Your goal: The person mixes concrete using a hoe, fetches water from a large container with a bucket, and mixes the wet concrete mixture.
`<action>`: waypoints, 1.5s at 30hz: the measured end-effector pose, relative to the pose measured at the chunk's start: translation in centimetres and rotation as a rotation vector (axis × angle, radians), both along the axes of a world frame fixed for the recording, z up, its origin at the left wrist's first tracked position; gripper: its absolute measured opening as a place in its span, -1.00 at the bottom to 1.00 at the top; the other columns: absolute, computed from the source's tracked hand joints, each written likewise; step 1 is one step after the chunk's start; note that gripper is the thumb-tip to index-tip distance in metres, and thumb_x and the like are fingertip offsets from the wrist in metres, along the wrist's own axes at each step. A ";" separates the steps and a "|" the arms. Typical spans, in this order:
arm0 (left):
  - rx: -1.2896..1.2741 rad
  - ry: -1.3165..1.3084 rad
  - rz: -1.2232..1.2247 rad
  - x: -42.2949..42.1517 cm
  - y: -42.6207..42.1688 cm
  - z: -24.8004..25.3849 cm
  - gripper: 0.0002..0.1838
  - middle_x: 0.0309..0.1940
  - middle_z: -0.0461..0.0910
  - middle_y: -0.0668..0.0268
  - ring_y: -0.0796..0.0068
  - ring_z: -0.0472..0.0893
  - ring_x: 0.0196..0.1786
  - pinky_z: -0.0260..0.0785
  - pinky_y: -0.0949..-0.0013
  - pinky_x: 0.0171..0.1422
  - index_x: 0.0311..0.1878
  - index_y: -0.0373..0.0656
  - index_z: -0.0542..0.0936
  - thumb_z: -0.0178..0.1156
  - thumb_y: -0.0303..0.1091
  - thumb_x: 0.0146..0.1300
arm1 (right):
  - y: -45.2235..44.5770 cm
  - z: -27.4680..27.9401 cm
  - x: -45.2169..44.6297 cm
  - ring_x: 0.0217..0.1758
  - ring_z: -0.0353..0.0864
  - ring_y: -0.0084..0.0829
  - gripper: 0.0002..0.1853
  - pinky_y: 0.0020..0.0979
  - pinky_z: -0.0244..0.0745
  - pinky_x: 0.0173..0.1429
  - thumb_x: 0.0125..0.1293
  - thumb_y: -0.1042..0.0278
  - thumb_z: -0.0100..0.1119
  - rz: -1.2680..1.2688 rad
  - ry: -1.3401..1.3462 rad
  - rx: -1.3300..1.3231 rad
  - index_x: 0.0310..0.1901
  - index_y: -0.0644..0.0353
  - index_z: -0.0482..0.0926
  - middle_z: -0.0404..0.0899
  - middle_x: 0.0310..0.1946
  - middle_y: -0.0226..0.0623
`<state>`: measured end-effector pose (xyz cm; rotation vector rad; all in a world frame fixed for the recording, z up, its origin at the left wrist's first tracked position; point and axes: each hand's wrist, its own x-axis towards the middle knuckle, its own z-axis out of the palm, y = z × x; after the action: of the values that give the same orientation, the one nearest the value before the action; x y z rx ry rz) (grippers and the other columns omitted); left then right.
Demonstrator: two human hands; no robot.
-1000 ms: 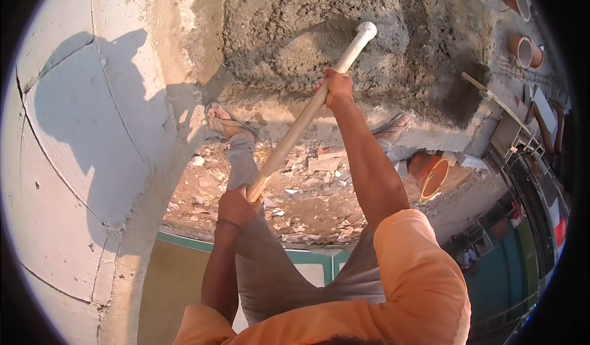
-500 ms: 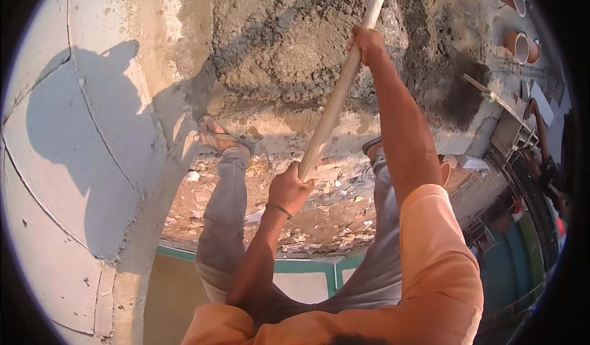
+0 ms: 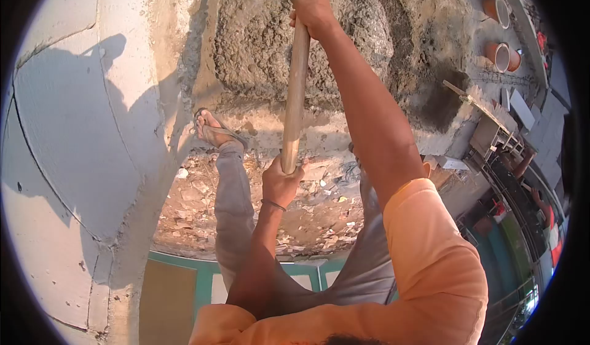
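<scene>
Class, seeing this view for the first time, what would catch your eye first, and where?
The long wooden handle, running down the picture's upper middle, with the right hand gripping it near the top and the left hand at its lower end. Behind its upper part lies wet cement mix; at left, a shadow crosses pale concrete slabs.

Heap [image 3: 252, 50] is lying at twelve o'clock, handle [image 3: 297, 87] crossing over it. Right hand [image 3: 313, 13] is sitting at the handle's twelve-o'clock stretch, left hand [image 3: 280, 185] at its six-o'clock end. Ledge [image 3: 261, 123] is running between the heap and rubble [image 3: 326, 219] at six. Slabs [image 3: 67, 142] are sitting at nine, pots [image 3: 496, 56] at two.
</scene>
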<state>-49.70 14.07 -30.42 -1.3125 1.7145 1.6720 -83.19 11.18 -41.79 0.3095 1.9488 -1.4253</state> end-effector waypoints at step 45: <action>0.031 -0.502 -0.503 9.2 -2.2 8.7 -0.57 -0.45 0.63 -0.01 0.04 0.67 -0.32 0.48 0.16 -0.24 -0.25 -0.29 0.62 0.41 -0.08 0.02 | 7.6 -4.0 15.8 -0.65 0.45 -0.40 -0.83 -0.32 0.50 -0.58 0.20 0.49 0.11 -0.319 -0.563 -0.048 -0.24 0.35 0.36 0.41 -0.57 -0.27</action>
<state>-40.51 11.84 -21.74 -1.0512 1.5327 0.9816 -67.43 18.76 -45.74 0.9250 1.4433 -1.3825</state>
